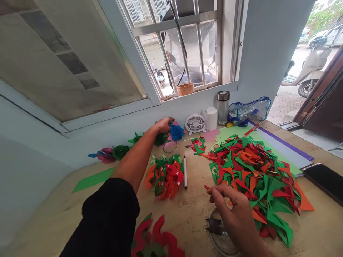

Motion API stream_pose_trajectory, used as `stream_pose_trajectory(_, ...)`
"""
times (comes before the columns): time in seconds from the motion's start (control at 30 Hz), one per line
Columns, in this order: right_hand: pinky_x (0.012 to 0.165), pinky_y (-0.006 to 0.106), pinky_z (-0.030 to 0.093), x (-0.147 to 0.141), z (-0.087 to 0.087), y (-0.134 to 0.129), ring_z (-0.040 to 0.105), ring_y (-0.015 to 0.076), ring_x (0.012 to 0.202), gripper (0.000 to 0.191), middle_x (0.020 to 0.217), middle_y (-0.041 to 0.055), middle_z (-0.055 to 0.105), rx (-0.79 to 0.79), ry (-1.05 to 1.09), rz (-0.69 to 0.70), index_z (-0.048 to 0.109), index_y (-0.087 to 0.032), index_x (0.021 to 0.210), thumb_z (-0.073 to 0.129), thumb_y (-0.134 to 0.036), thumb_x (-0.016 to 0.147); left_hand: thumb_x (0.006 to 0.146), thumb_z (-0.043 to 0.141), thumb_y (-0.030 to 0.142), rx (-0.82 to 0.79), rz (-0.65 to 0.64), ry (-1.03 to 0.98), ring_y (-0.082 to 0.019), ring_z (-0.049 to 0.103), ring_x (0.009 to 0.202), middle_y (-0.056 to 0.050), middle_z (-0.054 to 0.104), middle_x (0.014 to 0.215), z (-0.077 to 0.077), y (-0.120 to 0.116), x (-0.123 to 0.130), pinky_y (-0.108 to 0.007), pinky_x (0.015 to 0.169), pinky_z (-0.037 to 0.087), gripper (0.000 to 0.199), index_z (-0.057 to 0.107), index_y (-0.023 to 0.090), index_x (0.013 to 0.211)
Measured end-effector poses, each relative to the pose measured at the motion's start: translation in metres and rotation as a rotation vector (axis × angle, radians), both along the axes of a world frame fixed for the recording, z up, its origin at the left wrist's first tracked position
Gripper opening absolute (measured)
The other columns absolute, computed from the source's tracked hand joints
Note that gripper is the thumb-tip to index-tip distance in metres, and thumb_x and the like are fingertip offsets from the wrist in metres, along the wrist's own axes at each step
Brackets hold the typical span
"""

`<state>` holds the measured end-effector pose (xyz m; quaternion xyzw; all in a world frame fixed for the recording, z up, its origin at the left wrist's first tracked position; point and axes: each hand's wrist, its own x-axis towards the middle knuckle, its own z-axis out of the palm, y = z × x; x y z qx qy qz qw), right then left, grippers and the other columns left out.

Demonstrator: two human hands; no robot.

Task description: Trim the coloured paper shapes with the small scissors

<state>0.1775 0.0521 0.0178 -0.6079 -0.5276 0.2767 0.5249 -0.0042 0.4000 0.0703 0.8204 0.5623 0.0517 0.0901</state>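
My left hand (164,125) reaches to the back of the table, its fingers bent down beside a blue paper flower (176,132); what its fingertips hold, if anything, is hidden. Low on the right, my right hand (230,207) pinches a small red scrap (206,187) between thumb and fingertips. Under that hand lies a round clear dish (214,240) with a dark metal clip-like piece (215,226). A big heap of red, green and orange felt-like scraps (245,159) spreads to the right. Curved red and green pieces (167,175) lie in the middle, beside a white pen (185,173).
Along the wall stand a small white fan (195,123), a white cylinder (210,118), a glass bottle (223,107) and a clear blue-edged bag (249,110). A phone (325,180) lies at the right edge. More curved red pieces (158,237) lie near the front.
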Motion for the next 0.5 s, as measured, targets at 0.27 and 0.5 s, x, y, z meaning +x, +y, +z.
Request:
stream_pose_trajectory(0.27,0.066,0.026,0.041,0.001,-0.005,0.005,0.061,0.0158,0.066,0.032,0.066,0.0014,0.066,0.028,0.005,0.007,0.065,-0.019,0.067,0.045,-0.037,0.086,0.074,0.05,0.02,0.3,0.273,-0.276,-0.025,0.064,0.093,-0.009,0.071,0.091,0.02,-0.053,0.008,-0.035,0.083,0.046,0.021,0.066,0.019,0.087)
stream_pose_trajectory(0.5,0.064,0.026,0.041,-0.001,0.0,0.0,0.059,0.0147,0.062,0.032,0.063,0.0017,0.065,0.083,-0.019,-0.002,0.064,-0.018,0.066,0.045,-0.034,0.085,0.078,0.05,0.036,0.16,0.311,-1.421,-0.013,0.06,0.058,0.0,0.059,0.059,0.054,-0.172,0.05,-0.025,0.061,0.047,0.021,0.056,0.018,0.068)
